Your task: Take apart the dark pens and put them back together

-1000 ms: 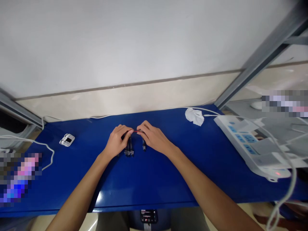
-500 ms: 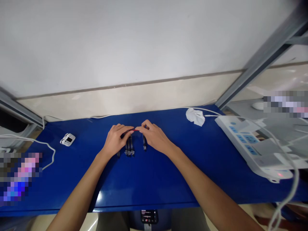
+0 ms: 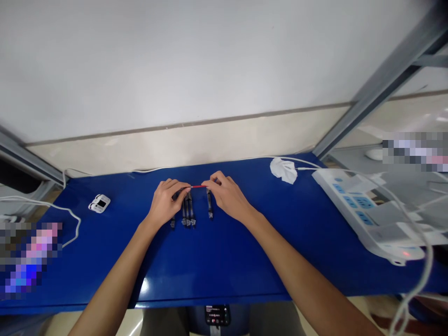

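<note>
A thin red stick (image 3: 198,186), pen-like, is held level above the blue table (image 3: 217,261). My left hand (image 3: 168,198) pinches its left end between thumb and fingers. At the other end, the thumb and fingers of my right hand (image 3: 226,193) are closed on it. Several slim black pen-like sticks (image 3: 189,212) with clear, shiny tips lie side by side below the left hand, their upper parts partly covered by it. One similar black stick (image 3: 210,205) lies apart, just under my right fingers.
A small white device with a dark screen (image 3: 100,203) lies at the left. Crumpled white tissue (image 3: 284,170) sits at the back right, near a white power strip (image 3: 350,200) with cables. A phone (image 3: 217,315) shows below the table's front edge. A wall rises behind.
My hands have moved slightly apart, and more of the red stick shows between them. The black sticks stay where they were.
</note>
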A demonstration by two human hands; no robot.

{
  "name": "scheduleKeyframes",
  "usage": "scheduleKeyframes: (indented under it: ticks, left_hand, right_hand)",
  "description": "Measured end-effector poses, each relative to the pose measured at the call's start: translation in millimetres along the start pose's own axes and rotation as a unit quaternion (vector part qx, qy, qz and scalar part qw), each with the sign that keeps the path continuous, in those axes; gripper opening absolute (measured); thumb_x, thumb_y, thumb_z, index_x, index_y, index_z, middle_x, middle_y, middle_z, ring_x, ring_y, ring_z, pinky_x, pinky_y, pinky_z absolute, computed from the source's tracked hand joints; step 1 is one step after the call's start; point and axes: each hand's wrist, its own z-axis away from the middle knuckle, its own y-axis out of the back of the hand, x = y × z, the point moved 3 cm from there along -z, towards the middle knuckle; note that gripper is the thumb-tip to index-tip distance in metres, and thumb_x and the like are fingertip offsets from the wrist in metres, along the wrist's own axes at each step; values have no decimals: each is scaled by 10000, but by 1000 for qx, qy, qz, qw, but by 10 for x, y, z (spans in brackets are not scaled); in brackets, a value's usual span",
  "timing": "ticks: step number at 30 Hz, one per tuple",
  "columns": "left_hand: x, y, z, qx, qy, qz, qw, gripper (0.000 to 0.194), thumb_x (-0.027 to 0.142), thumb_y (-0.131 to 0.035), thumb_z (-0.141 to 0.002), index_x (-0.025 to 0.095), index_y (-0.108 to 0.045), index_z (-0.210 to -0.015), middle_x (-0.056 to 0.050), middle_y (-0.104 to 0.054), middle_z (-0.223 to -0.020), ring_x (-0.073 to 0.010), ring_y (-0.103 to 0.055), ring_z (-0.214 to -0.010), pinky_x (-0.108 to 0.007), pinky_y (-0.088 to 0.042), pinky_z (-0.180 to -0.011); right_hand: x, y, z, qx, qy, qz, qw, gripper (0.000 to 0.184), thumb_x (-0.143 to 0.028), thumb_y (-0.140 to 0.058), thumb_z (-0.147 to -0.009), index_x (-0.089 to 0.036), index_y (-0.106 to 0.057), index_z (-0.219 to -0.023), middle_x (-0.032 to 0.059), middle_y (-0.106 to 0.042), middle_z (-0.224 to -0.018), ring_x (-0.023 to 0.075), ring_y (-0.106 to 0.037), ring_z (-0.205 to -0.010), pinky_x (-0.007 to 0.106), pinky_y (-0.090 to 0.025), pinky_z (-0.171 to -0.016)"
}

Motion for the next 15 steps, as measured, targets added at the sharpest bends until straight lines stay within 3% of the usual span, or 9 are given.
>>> scheduleKeyframes:
  ticks: [15]
  left_hand:
    - [26,-14,6,-10,-1,3,1000,242,396,-590,-1045,310,-775,-1174,-48,-791,-991,-246,-664,-884,-417,-428,-855]
  right_hand:
    - [-19,-7,2,-10,12,-1,1000,420,-92,-381,-1062,-261,-651,-1336,121,-567,-1191,222,-573,-905,410,-479,-907]
